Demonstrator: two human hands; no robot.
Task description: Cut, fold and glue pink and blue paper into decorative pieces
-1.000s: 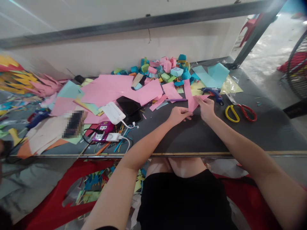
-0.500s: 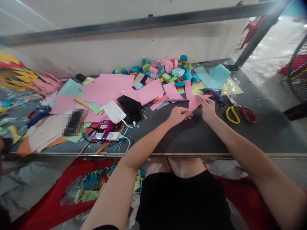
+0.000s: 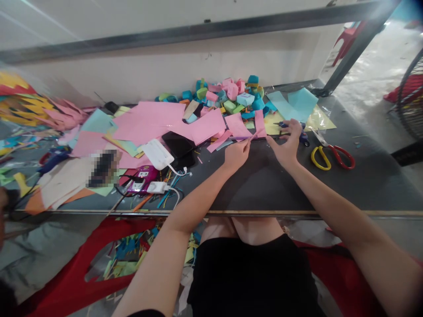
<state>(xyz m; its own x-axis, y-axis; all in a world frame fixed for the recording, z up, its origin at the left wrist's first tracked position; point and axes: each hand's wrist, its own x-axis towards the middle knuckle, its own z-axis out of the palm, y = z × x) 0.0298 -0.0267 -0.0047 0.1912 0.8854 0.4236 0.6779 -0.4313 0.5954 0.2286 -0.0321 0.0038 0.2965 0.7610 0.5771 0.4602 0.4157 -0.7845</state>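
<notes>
My left hand (image 3: 237, 155) is closed in a pinch on a small piece of pink paper (image 3: 254, 135), seen nearly edge-on above the dark table. A pink paper strip (image 3: 259, 121) lies just behind it. To the right, my right hand (image 3: 287, 147) is open, thumb and fingers apart, with nothing visible in it. Its fingers reach in front of a blue glue gun (image 3: 303, 137) and partly hide it; whether they touch it I cannot tell. Scissors with one yellow and one red handle (image 3: 333, 156) rest right of that hand.
Folded paper pieces (image 3: 233, 91) are heaped along the wall. Pink sheets (image 3: 145, 121), a black phone (image 3: 178, 144), a white power bank (image 3: 157, 154) and a purple power strip (image 3: 143, 179) with cables lie left. Blue sheets (image 3: 302, 103) lie back right. Another person's hand (image 3: 3, 202) shows at the far left.
My right hand has let go of the pink paper, opened, and moved slightly up and right toward the glue gun. My left hand has shifted left with the paper, now turned edge-on.
</notes>
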